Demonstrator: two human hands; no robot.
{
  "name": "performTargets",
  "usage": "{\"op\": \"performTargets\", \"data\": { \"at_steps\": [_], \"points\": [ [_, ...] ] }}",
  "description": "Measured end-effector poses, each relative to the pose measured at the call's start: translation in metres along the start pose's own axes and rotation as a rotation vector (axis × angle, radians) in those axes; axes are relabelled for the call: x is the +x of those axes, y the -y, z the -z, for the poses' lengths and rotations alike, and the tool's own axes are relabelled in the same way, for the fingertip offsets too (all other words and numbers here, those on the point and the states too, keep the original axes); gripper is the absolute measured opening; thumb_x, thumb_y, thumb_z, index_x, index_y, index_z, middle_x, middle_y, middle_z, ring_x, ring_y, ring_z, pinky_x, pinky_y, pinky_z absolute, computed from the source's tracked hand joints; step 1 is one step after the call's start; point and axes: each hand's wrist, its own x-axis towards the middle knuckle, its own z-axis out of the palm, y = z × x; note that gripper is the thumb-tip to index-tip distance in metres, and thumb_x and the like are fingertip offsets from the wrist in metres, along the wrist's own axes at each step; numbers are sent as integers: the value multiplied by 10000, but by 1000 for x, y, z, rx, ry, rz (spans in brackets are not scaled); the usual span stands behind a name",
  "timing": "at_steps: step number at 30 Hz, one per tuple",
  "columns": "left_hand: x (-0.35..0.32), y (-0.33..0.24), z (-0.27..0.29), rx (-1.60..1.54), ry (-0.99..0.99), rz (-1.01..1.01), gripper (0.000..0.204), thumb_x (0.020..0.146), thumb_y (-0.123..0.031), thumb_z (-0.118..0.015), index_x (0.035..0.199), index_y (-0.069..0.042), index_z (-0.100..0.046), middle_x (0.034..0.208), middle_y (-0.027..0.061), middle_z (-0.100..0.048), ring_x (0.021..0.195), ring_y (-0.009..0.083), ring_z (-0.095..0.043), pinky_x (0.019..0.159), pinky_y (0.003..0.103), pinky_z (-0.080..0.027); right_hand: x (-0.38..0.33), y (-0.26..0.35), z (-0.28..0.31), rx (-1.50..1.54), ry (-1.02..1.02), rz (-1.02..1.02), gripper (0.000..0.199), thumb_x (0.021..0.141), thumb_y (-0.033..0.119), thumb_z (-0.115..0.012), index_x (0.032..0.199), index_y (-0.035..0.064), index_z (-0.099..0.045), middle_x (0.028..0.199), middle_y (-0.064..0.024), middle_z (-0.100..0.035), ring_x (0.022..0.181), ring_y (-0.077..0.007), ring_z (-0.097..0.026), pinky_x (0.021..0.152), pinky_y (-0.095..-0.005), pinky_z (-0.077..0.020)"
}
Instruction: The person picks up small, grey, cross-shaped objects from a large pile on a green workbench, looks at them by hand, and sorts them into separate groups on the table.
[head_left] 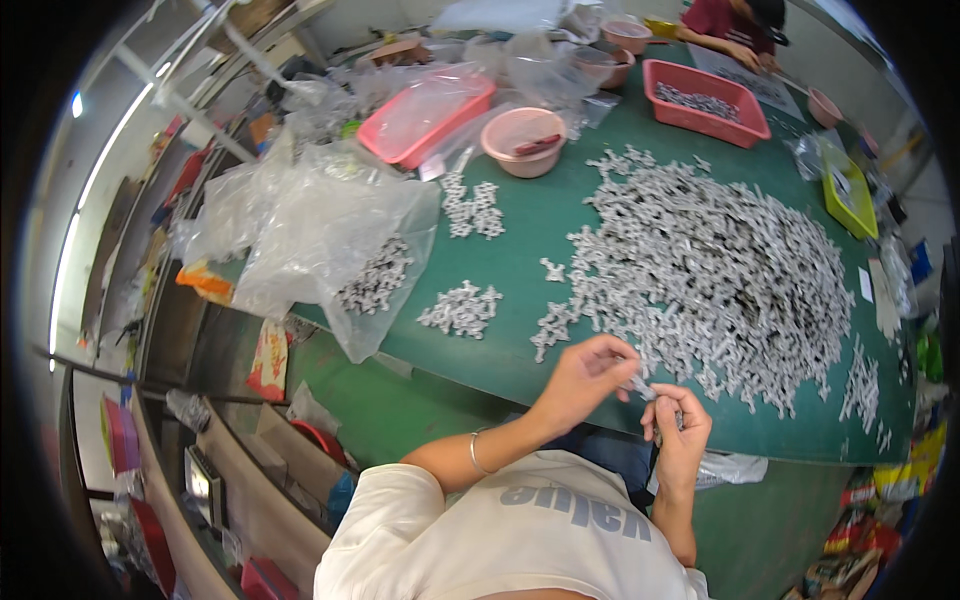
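Observation:
At the table's near edge, my left hand (592,378) and my right hand (682,422) are close together. A small grey metal part (643,389) sits between their fingertips, and both hands are pinched on it. The curled right fingers also seem to wrap round more grey pieces, mostly hidden. Just beyond my hands spreads a large heap of the same small grey parts (720,270). Left of it lie a few loose pieces (553,325), a small pile (461,310) and a patch laid in rows (472,208).
On the green table (520,270), a clear plastic bag (320,215) holds grey parts at the left. Behind stand a pink bowl (510,155), a pink tray (400,140), a red tray of parts (650,85) and a yellow-green basket (862,215). Another person (735,30) works at the far end.

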Motion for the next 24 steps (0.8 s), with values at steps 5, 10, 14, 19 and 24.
{"op": "performTargets", "data": {
  "at_steps": [5, 10, 14, 19, 24],
  "points": [
    [4, 2, 118, 468, -556, -490, 104, 835, -86, -549, 886, 0, -574, 707, 33, -575, 617, 93, -537, 538, 222, -437, 3, -13, -6, -4, 79, -9, 138, 847, 40, -506, 944, -36, -570, 622, -45, -534, 498, -51, -430, 453, -178, -335],
    [-1, 14, 188, 1400, -823, -582, 163, 792, -124, -578, 915, -18, -562, 971, 143, -533, 928, 247, -499, 821, 381, -375, 3, -21, -10, -34, 127, -58, 124, 852, 47, -500, 914, -35, -571, 612, -49, -524, 485, -58, -426, 440, -180, -328],
    [2, 24, 181, 1345, -831, -555, 455, 735, -246, -653, 1122, -71, -487, 1237, 190, -358, 1153, 369, -320, 946, 487, -258, 1, -24, -8, -50, 132, -81, 115, 849, 34, -503, 900, -38, -578, 616, -47, -537, 487, -48, -432, 444, -177, -331],
    [3, 8, 171, 1516, -815, -260, 791, 570, -400, -753, 1245, -146, -429, 1304, 170, -327, 1199, 395, -280, 961, 562, -230, -2, -27, -6, -28, 109, -127, 111, 847, 36, -509, 888, -41, -578, 613, -49, -539, 479, -51, -430, 442, -178, -329],
    [4, 12, 181, 1649, -667, -146, 666, 577, -413, -741, 1140, -137, -519, 1231, 127, -416, 1150, 368, -344, 942, 559, -260, -4, -28, -10, -37, 107, -162, 110, 846, 40, -514, 882, -41, -578, 616, -51, -541, 476, -55, -432, 443, -180, -331]
  ]
}}
